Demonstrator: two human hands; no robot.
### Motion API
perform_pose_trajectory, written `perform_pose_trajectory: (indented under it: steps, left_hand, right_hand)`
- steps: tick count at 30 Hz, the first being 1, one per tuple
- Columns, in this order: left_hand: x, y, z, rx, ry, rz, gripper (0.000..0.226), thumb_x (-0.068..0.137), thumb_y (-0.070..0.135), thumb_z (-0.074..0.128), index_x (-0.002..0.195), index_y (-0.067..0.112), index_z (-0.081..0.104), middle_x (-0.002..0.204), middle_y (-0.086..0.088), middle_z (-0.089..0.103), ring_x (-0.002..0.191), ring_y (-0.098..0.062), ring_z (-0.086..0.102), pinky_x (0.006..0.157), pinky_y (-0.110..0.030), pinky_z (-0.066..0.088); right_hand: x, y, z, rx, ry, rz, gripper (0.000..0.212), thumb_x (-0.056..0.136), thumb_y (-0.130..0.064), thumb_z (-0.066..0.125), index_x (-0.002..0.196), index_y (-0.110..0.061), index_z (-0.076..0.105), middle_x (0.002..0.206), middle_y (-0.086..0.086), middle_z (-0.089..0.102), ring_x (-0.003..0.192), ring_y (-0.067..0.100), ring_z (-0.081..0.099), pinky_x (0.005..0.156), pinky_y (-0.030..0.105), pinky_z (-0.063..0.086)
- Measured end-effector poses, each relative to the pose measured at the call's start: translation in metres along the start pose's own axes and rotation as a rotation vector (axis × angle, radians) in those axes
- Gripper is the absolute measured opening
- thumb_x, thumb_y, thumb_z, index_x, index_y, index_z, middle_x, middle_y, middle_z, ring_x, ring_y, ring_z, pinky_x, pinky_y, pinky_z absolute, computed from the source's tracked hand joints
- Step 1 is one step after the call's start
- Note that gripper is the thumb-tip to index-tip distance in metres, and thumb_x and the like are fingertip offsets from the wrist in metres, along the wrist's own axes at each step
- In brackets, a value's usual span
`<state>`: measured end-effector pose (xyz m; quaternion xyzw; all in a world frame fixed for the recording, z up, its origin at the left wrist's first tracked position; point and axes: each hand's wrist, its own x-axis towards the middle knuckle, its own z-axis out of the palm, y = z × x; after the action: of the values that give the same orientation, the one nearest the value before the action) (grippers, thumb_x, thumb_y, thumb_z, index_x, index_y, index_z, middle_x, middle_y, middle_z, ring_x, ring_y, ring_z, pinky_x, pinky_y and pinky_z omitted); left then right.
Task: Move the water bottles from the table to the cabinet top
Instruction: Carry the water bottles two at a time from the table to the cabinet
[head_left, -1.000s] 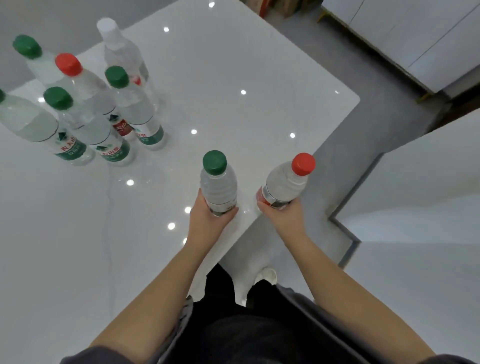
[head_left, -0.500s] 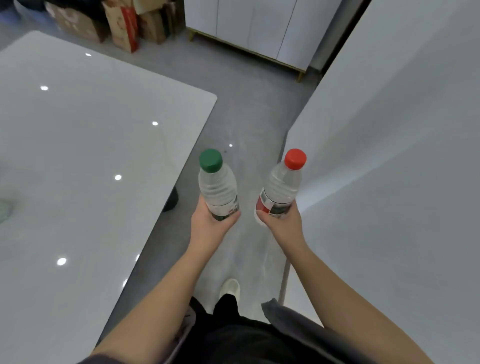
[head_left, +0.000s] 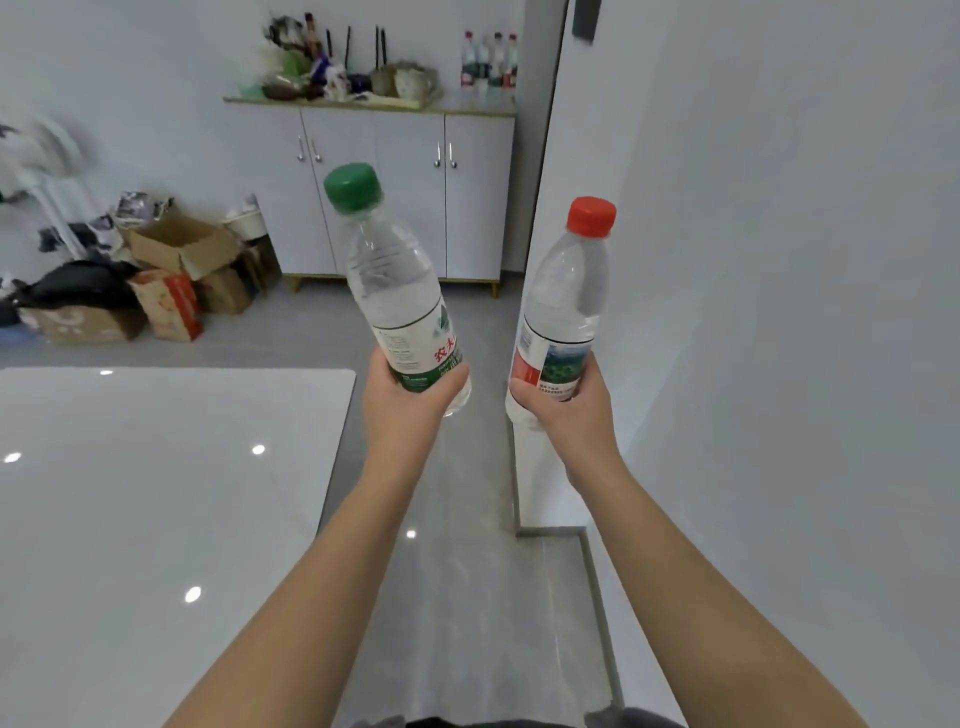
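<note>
While each hand (head_left: 410, 410) grips 1, both bottles (head_left: 400, 291) hold water.

Left hand (head_left: 410, 410) grips a green-capped bottle (head_left: 397, 291); right hand (head_left: 569, 415) grips a red-capped bottle (head_left: 566, 306). Cabinet (head_left: 395, 192) far beyond both.

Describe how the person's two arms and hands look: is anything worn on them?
Both forearms are bare from elbow to wrist. The left hand and the right hand wear no gloves, and no watch, ring or bracelet shows. Grey cloth shows only at the bottom edge of the picture, near the right elbow, perhaps a pushed-up sleeve.
</note>
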<state>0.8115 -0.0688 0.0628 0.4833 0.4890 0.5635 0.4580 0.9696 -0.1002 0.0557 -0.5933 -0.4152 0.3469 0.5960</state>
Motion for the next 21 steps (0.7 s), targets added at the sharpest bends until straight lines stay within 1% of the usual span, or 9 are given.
perform_pose_trajectory:
  steps: [2, 5, 6, 8, 10, 13, 15, 19, 21]
  left_hand:
    - [0.012, 0.024, -0.003, -0.034, -0.017, 0.052, 0.05, 0.071, 0.011, 0.081, 0.112, 0.028, 0.058, 0.105, 0.009, 0.069, 0.095, -0.006, 0.067, 0.077, -0.022, 0.052]
    - [0.028, 0.059, -0.008, -0.056, -0.026, 0.133, 0.048, 0.065, 0.015, 0.082, 0.102, 0.034, 0.059, 0.102, 0.009, 0.071, 0.094, -0.009, 0.068, 0.08, -0.028, 0.054]
    - [0.032, 0.071, -0.01, -0.062, -0.033, 0.156, 0.048, 0.063, 0.016, 0.082, 0.101, 0.035, 0.059, 0.101, 0.01, 0.071, 0.094, -0.009, 0.069, 0.08, -0.028, 0.054]
    - [0.039, 0.09, -0.012, -0.067, -0.059, 0.197, 0.047, 0.067, 0.011, 0.083, 0.099, 0.036, 0.059, 0.098, 0.012, 0.071, 0.092, -0.007, 0.068, 0.076, -0.025, 0.053]
    - [0.045, 0.109, -0.014, -0.061, -0.073, 0.229, 0.045, 0.071, 0.008, 0.081, 0.099, 0.035, 0.059, 0.098, 0.011, 0.071, 0.091, -0.006, 0.068, 0.074, -0.023, 0.051]
    - [0.058, 0.136, -0.017, -0.053, -0.084, 0.273, 0.043, 0.072, 0.011, 0.081, 0.101, 0.033, 0.059, 0.099, 0.01, 0.071, 0.092, -0.008, 0.068, 0.077, -0.027, 0.052]
    - [0.067, 0.152, -0.018, -0.061, -0.08, 0.289, 0.043, 0.072, 0.012, 0.081, 0.103, 0.032, 0.059, 0.1, 0.01, 0.071, 0.093, -0.009, 0.068, 0.077, -0.028, 0.052]
    - [0.083, 0.176, -0.021, -0.074, -0.089, 0.308, 0.05, 0.07, 0.012, 0.082, 0.114, 0.024, 0.06, 0.102, 0.007, 0.072, 0.096, -0.013, 0.068, 0.08, -0.033, 0.054]
    - [0.089, 0.182, -0.023, -0.067, -0.1, 0.308, 0.05, 0.069, 0.011, 0.083, 0.112, 0.025, 0.06, 0.102, 0.007, 0.071, 0.096, -0.013, 0.068, 0.082, -0.034, 0.054]
  right_hand:
    - [0.01, -0.026, 0.003, 0.038, 0.006, -0.052, 0.047, 0.073, -0.011, 0.082, 0.102, -0.038, 0.056, 0.102, -0.014, 0.069, 0.091, 0.003, 0.068, 0.084, 0.031, 0.057]
    - [0.023, -0.064, 0.006, 0.08, 0.02, -0.132, 0.045, 0.074, -0.011, 0.081, 0.103, -0.036, 0.057, 0.1, -0.011, 0.071, 0.089, 0.005, 0.069, 0.081, 0.029, 0.057]
    - [0.027, -0.075, 0.007, 0.088, 0.021, -0.158, 0.045, 0.074, -0.011, 0.081, 0.105, -0.034, 0.058, 0.1, -0.011, 0.071, 0.089, 0.006, 0.069, 0.081, 0.029, 0.057]
    - [0.033, -0.096, 0.009, 0.101, 0.023, -0.206, 0.045, 0.075, -0.012, 0.081, 0.108, -0.032, 0.058, 0.101, -0.01, 0.071, 0.091, 0.007, 0.069, 0.081, 0.029, 0.057]
    - [0.037, -0.115, 0.011, 0.114, 0.024, -0.24, 0.043, 0.075, -0.011, 0.08, 0.104, -0.034, 0.058, 0.099, -0.012, 0.071, 0.088, 0.004, 0.069, 0.078, 0.026, 0.056]
    - [0.044, -0.141, 0.013, 0.118, 0.021, -0.271, 0.042, 0.075, -0.008, 0.08, 0.1, -0.033, 0.058, 0.095, -0.013, 0.07, 0.083, 0.0, 0.069, 0.072, 0.02, 0.054]
    - [0.047, -0.155, 0.013, 0.115, 0.008, -0.274, 0.043, 0.075, -0.007, 0.08, 0.105, -0.028, 0.059, 0.098, -0.008, 0.071, 0.085, 0.003, 0.069, 0.071, 0.019, 0.054]
    - [0.054, -0.174, 0.017, 0.115, -0.006, -0.265, 0.048, 0.074, -0.005, 0.081, 0.113, -0.02, 0.059, 0.101, -0.004, 0.071, 0.088, 0.008, 0.068, 0.071, 0.02, 0.054]
    - [0.058, -0.177, 0.021, 0.12, 0.001, -0.269, 0.048, 0.073, -0.004, 0.081, 0.113, -0.018, 0.06, 0.101, -0.002, 0.071, 0.087, 0.009, 0.069, 0.071, 0.021, 0.054]
